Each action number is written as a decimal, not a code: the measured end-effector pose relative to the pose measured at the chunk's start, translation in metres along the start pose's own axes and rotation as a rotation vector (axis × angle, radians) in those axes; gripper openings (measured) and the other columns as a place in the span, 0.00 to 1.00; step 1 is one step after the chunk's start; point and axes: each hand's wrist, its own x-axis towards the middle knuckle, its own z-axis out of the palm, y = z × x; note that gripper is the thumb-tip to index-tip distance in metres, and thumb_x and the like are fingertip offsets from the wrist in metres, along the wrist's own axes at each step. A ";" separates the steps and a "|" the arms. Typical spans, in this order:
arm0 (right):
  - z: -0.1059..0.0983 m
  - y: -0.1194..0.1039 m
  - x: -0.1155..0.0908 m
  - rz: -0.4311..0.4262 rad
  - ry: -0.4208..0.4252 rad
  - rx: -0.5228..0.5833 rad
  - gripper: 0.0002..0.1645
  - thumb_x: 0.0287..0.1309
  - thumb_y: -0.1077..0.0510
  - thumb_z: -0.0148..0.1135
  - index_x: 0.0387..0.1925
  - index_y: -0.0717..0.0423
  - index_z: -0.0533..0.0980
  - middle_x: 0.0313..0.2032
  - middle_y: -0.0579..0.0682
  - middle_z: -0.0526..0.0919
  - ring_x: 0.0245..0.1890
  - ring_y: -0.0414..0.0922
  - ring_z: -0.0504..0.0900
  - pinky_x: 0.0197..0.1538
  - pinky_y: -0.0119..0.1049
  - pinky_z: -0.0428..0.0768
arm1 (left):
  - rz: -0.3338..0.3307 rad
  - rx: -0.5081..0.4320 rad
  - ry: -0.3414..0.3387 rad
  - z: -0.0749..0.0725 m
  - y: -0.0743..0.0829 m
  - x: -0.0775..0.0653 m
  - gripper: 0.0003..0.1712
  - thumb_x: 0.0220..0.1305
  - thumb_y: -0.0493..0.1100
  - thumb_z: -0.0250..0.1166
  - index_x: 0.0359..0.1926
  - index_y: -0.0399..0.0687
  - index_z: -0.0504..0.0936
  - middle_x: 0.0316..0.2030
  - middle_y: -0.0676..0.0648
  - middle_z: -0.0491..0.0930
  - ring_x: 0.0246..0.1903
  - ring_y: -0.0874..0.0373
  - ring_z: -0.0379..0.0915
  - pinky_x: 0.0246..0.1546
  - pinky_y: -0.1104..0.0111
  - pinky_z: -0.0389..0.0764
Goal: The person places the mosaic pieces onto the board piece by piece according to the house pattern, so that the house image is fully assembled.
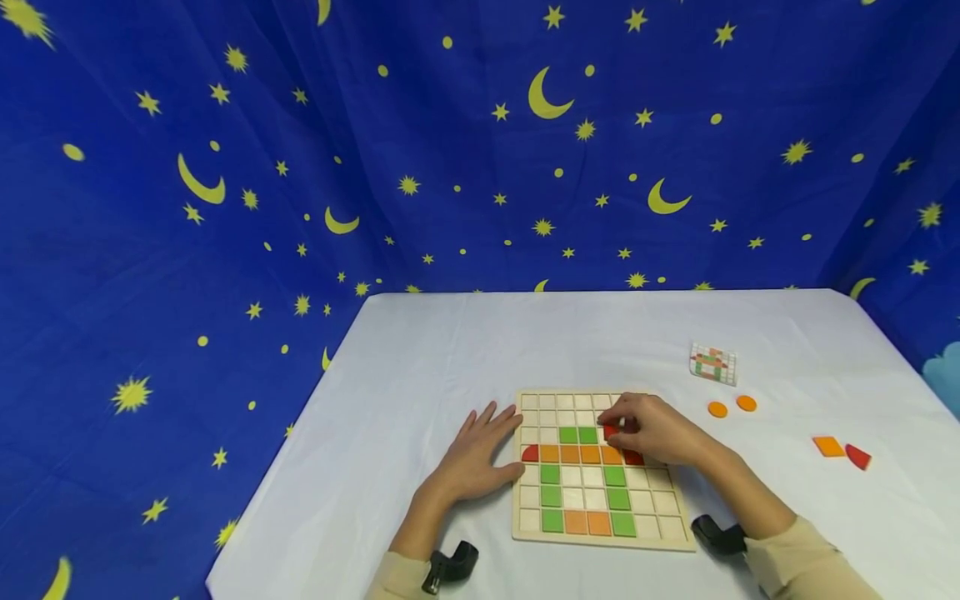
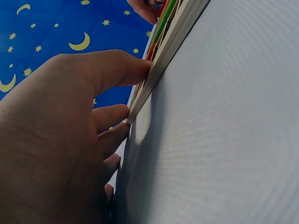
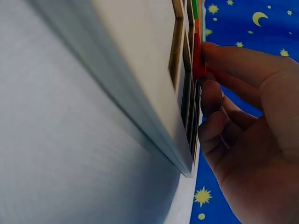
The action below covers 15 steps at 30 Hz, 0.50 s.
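Observation:
A wooden grid board (image 1: 600,543) lies on the table with green, orange and red pieces set in its squares. My left hand (image 1: 474,457), fingers spread, rests at the board's left edge; its thumb and fingertips touch the wooden rim (image 2: 161,60). Over the board's right part, my right hand (image 1: 654,427) pinches a red piece (image 1: 611,432) between thumb and fingers. That hand partly hides the piece and the squares beneath. Another red piece (image 1: 634,459) sits at the right end of the orange row, a red rounded piece (image 1: 530,453) at its left end.
A small pattern card (image 1: 713,364) lies beyond the board at the right. Nearer are two orange discs (image 1: 717,409). Farther right lie an orange square (image 1: 828,447) and a red rounded piece (image 1: 858,456). A blue star-patterned curtain (image 1: 480,150) hangs behind the white table (image 1: 420,350).

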 end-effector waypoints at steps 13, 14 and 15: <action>0.002 -0.003 0.001 -0.033 0.021 -0.118 0.13 0.55 0.52 0.70 0.44 0.45 0.84 0.37 0.36 0.78 0.35 0.37 0.75 0.41 0.38 0.77 | 0.002 0.001 0.001 -0.001 0.000 0.000 0.42 0.60 0.62 0.58 0.72 0.55 0.61 0.72 0.56 0.53 0.73 0.53 0.38 0.70 0.56 0.39; 0.003 -0.004 0.001 -0.030 0.020 -0.118 0.13 0.55 0.52 0.69 0.44 0.44 0.84 0.37 0.35 0.78 0.36 0.37 0.75 0.41 0.38 0.77 | 0.004 0.002 0.002 -0.001 0.000 0.000 0.42 0.60 0.62 0.58 0.72 0.55 0.61 0.72 0.56 0.54 0.73 0.53 0.38 0.70 0.56 0.39; 0.003 -0.005 0.001 -0.026 0.019 -0.120 0.12 0.56 0.52 0.69 0.44 0.44 0.85 0.37 0.35 0.78 0.36 0.37 0.74 0.41 0.38 0.77 | 0.006 0.004 0.003 0.000 0.000 0.000 0.42 0.60 0.62 0.58 0.72 0.55 0.62 0.72 0.55 0.54 0.73 0.53 0.38 0.70 0.56 0.39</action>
